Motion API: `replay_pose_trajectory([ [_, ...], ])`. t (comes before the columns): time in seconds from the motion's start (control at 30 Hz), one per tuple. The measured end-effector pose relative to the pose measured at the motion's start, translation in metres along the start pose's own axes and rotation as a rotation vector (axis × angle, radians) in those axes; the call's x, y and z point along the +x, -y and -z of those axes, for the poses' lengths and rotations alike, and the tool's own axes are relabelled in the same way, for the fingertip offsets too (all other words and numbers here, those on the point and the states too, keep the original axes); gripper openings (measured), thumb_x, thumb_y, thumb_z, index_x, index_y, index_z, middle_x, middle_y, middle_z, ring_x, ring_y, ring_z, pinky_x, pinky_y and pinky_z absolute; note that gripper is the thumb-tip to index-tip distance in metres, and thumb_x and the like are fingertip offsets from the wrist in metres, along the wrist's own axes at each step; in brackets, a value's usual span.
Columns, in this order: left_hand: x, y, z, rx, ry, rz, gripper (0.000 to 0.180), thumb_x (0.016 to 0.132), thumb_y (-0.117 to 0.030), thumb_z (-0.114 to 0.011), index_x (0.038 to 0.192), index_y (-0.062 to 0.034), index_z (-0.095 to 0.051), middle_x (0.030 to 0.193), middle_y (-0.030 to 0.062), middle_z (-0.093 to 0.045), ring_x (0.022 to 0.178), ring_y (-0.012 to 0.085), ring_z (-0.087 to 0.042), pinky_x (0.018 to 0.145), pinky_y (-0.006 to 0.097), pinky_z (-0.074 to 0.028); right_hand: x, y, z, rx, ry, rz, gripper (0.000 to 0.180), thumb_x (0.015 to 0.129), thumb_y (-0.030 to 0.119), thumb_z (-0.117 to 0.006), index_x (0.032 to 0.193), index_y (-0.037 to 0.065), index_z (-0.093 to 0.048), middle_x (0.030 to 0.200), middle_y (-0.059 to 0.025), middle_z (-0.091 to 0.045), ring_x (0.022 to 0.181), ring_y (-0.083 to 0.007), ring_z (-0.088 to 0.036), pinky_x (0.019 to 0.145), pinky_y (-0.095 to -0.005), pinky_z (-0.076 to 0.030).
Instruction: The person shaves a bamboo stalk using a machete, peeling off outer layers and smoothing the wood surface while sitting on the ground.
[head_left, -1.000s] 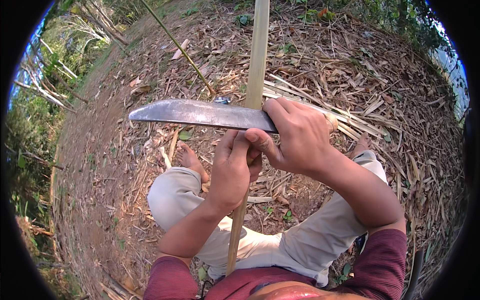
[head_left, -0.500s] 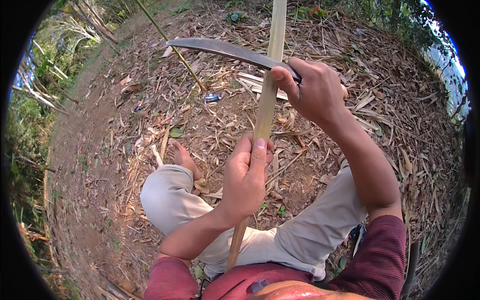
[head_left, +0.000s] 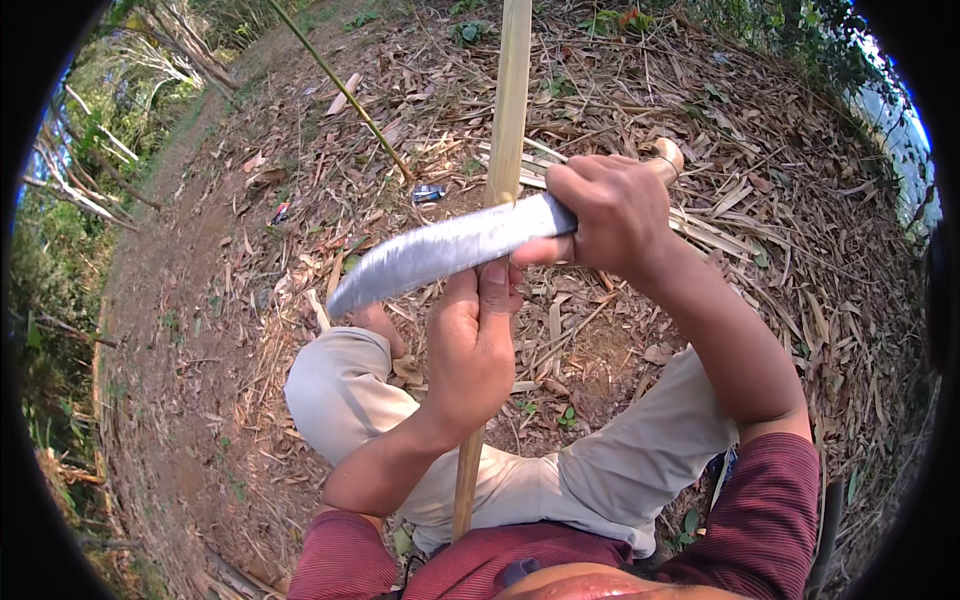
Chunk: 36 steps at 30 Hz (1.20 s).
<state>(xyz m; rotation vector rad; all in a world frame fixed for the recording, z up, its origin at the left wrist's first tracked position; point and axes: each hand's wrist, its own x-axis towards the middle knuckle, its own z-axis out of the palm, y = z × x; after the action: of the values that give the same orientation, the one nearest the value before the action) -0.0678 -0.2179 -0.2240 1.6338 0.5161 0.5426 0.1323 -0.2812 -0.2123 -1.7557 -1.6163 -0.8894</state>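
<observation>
A long, pale strip that looks like split bamboo [head_left: 508,110] runs from my lap up past the far edge of the view. My left hand [head_left: 472,350] is closed round it, thumb on top, just below the blade. In my right hand [head_left: 615,215] is a machete [head_left: 440,250] with a broad, curved blade, gripped by its light wooden handle. The blade lies across the strip with its flat face toward me, its tip pointing left over my left knee. Where the blade crosses, it hides part of the strip. My right thumb is near the strip, under the blade.
Dry leaves and shavings cover the ground [head_left: 230,330]. Several pale split strips [head_left: 715,235] lie to the right. A thin green stem [head_left: 345,88] slants at the far left, near a small blue wrapper [head_left: 428,192]. My bent legs [head_left: 345,385] frame the strip.
My right hand has drawn the machete toward me along the strip, turning its flat face up. The strip's far end has swung left. My left hand still holds it, slightly further left.
</observation>
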Motion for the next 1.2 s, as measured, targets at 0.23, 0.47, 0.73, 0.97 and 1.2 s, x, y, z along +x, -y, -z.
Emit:
replay_pose_trajectory([
  [0.23, 0.007, -0.024, 0.007, -0.392, 0.127, 0.174, 0.024, 0.107, -0.028, -0.042, 0.106, -0.0059, -0.051, 0.073, -0.0045, -0.042, 0.047, -0.0003, -0.028, 0.04, 0.016, -0.02, -0.006, -0.074, 0.023, 0.327, 0.155, -0.983, 0.087, 0.087, 0.085, -0.026, 0.053, 0.007, -0.04, 0.053, -0.0051, -0.045, 0.054, -0.0189, -0.047, 0.054, -0.0341, -0.038],
  [0.47, 0.066, -0.068, 0.075, -0.317, 0.042, 0.086, 0.024, 0.105, -0.025, -0.043, 0.11, -0.0026, -0.051, 0.074, -0.0012, -0.046, 0.045, 0.0018, -0.032, 0.037, 0.017, -0.026, -0.004, -0.066, 0.007, 0.801, 0.499, -1.344, 0.074, 0.088, 0.081, -0.037, 0.067, 0.012, -0.047, 0.055, 0.0059, -0.036, 0.044, -0.0071, -0.035, 0.042, -0.0243, -0.031],
  [0.73, 0.105, -0.068, 0.086, -0.327, 0.086, -0.015, 0.024, 0.106, -0.023, -0.04, 0.113, -0.003, -0.051, 0.074, -0.0013, -0.047, 0.048, 0.0037, -0.04, 0.039, 0.018, -0.033, -0.054, -0.118, -0.009, 0.426, 1.297, -1.113, 0.031, 0.097, 0.021, -0.058, 0.106, -0.008, -0.06, 0.081, -0.0152, -0.069, 0.069, -0.024, -0.073, 0.055, -0.0367, -0.061],
  [0.97, 0.101, -0.049, 0.084, -0.339, 0.124, 0.047, 0.022, 0.106, -0.023, -0.041, 0.117, -0.0066, -0.051, 0.073, -0.0014, -0.047, 0.047, 0.0036, -0.04, 0.04, 0.017, -0.034, -0.06, -0.131, -0.016, 0.033, 1.721, -1.117, 0.029, 0.1, 0.019, -0.05, 0.099, -0.007, -0.064, 0.083, -0.0178, -0.073, 0.066, -0.0233, -0.073, 0.053, -0.0374, -0.058],
  [1.2, 0.091, -0.035, 0.068, -0.44, 0.163, 0.141, 0.02, 0.099, -0.017, -0.045, 0.107, -0.0013, -0.053, 0.087, 0.007, -0.059, 0.061, 0.0135, -0.059, 0.043, 0.023, -0.043, -0.018, -0.098, 0.02, 0.314, 1.092, -0.983, 0.033, 0.102, 0.023, -0.052, 0.119, -0.004, -0.059, 0.071, -0.0134, -0.069, 0.054, -0.0207, -0.069, 0.046, -0.0321, -0.055],
])
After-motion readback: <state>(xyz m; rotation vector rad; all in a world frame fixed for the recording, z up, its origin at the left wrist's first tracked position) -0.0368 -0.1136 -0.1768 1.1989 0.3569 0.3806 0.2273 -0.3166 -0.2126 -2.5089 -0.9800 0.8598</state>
